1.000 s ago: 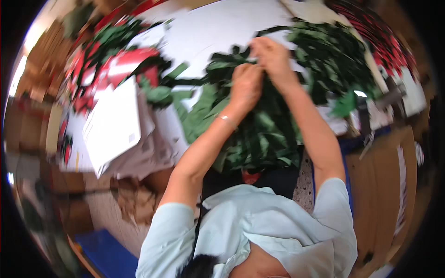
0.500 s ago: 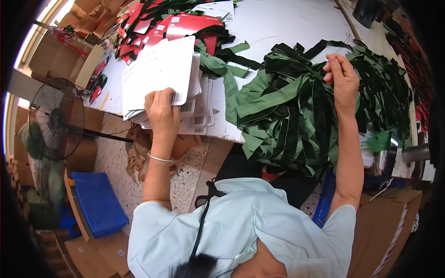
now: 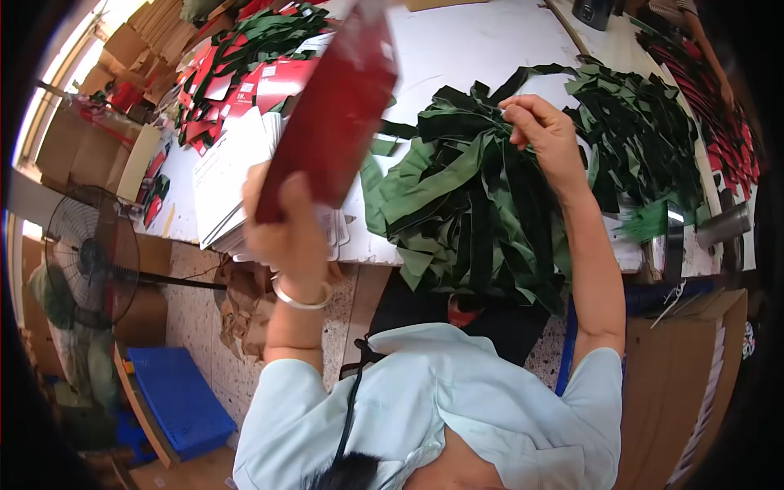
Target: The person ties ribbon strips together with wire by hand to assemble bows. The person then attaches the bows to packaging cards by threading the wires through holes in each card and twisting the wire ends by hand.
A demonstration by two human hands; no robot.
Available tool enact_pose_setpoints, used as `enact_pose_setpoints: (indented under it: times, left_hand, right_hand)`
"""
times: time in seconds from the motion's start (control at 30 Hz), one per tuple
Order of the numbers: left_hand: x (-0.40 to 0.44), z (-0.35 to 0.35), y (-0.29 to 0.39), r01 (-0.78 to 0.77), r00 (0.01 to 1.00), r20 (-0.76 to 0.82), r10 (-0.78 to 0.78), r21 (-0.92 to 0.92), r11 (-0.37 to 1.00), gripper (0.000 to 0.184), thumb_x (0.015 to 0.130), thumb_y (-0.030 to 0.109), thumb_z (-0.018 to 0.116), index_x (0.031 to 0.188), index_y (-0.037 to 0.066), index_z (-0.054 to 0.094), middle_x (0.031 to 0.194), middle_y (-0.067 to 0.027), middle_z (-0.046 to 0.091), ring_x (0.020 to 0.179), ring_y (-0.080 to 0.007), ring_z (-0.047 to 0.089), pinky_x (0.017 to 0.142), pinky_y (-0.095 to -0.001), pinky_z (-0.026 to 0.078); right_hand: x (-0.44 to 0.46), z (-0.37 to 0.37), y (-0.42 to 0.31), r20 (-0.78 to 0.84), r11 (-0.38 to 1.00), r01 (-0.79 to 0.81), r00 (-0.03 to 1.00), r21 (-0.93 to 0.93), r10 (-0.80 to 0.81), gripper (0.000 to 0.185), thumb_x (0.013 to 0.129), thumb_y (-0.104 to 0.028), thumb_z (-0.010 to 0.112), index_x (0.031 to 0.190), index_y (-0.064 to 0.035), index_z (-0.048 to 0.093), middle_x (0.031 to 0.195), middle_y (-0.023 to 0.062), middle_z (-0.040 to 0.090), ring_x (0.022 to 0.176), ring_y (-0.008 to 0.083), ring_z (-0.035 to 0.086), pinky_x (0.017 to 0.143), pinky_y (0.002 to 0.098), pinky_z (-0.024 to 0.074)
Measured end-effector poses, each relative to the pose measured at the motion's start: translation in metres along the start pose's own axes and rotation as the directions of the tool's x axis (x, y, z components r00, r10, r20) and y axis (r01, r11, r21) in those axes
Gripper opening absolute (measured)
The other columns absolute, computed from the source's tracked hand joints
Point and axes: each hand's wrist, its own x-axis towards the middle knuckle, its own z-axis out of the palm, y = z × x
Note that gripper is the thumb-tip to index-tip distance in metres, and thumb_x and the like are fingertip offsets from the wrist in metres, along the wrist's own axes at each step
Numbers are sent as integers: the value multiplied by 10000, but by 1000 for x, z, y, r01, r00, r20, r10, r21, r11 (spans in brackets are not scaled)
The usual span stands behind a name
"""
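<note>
White tabletop (image 3: 506, 37): bare across the far middle, giving open room beyond the ribbons; near edge partly covered on the right.
Left hand (image 3: 286, 220): grasping one red card by the lower end, thumb across the face; blurred.
Red card (image 3: 339, 114): raised above the tabletop, tilted, upper end leaning right; no writing readable on the side in view.
Right hand (image 3: 543, 131): fingertips drawn together at the gathered top of the green ribbon bundle; cannot tell if gripping a strand.
Green ribbon bundle (image 3: 457, 180): fanned out between both forearms, strips hanging over the near edge.
White card stack (image 3: 233, 175): lying at the near edge, just left of the raised card; print too small to read.
Red card pile (image 3: 265, 82): spread farther left among green strips; "18." legible on one card, finer lines lost.
Second ribbon heap (image 3: 637, 131): close beside the right hand, on the outer side.
Fan (image 3: 90, 253): standing left of the tabletop, above the floor.
Co-worker's arm (image 3: 709, 53): reaching down at far right, over red-and-dark strips (image 3: 731, 135).
</note>
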Motion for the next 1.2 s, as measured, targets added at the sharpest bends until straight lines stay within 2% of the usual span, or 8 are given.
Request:
enact_pose_setpoints:
  times: [0.17, 0.37, 0.67, 0.73, 0.8, 0.87, 1.13, 1.2]
  left_hand:
    - [-58, 82, -58, 430, 888, 367, -277, -450, 783, 197, 939, 130, 617, 1073, -14, 624, 943, -3, 625, 820, -64, 527, 745, -217, 437]
    - [-56, 84, -74, 582, 813, 332, -478, -445, 681, 183, 936, 155, 619, 995, -10, 673, 900, 35, 641, 785, -44, 543, 699, -223, 444]
    - [-42, 16, -43, 536, 843, 268, -466, -481, 694, 182, 922, 96, 626, 1034, -45, 647, 934, -11, 656, 814, -74, 559, 728, -237, 462]
    - [-41, -16, -26, 367, 929, 146, -339, -266, 891, 180, 894, 64, 653, 1045, -34, 648, 948, -15, 662, 839, -84, 573, 744, -245, 469]
    - [-31, -39, -16, 251, 958, -28, -287, -405, 879, 189, 859, -29, 646, 1043, 10, 657, 987, -18, 664, 871, -110, 598, 791, -261, 484]
    - [-24, -59, -18, 135, 973, -145, -180, -278, 951, 195, 857, -49, 632, 1040, 13, 657, 1002, -20, 659, 868, -109, 595, 799, -258, 480]
    - [-23, -40, -14, 223, 974, 56, -218, -382, 897, 216, 887, -25, 607, 1099, 15, 618, 1122, -64, 619, 1011, -164, 574, 910, -303, 456]
    - [-15, -45, -2, 181, 970, -142, -196, -113, 977, 252, 864, 28, 675, 1107, -10, 617, 1033, -55, 651, 931, -132, 587, 861, -286, 473]
  right_hand:
    - [-1, 8, -7, 89, 1000, -19, 996, -12, 20, 143, 925, -187, 608, 958, -69, 681, 768, -47, 614, 601, 24, 488, 532, 167, 367]
    - [12, 17, -2, 124, 986, 26, 992, -165, -6, 216, 923, -246, 592, 982, -61, 688, 756, -26, 632, 593, 29, 476, 525, 186, 362]
    - [12, 22, 1, 125, 996, -18, 992, -92, 29, 176, 927, -193, 593, 973, -48, 683, 730, -35, 608, 552, -2, 415, 487, 174, 322]
    - [12, 21, 0, 104, 995, -23, 994, -101, 33, 180, 932, -190, 589, 978, -42, 679, 731, -32, 607, 554, -3, 415, 488, 168, 324]
    - [13, 19, 1, 107, 996, -11, 994, -84, 20, 179, 932, -189, 591, 978, -41, 679, 730, -32, 606, 553, -2, 417, 489, 167, 325]
    - [13, 20, 3, 115, 998, -2, 993, -68, 10, 177, 932, -188, 592, 977, -41, 679, 730, -32, 605, 552, 0, 418, 489, 166, 327]
    - [9, 17, 6, 152, 998, -9, 988, -67, 19, 166, 924, -189, 612, 955, -41, 681, 699, -40, 584, 546, 3, 410, 478, 179, 312]
    - [9, 15, 7, 152, 998, -7, 988, -63, 17, 176, 924, -200, 615, 953, -39, 679, 698, -42, 583, 538, 4, 402, 479, 181, 315]
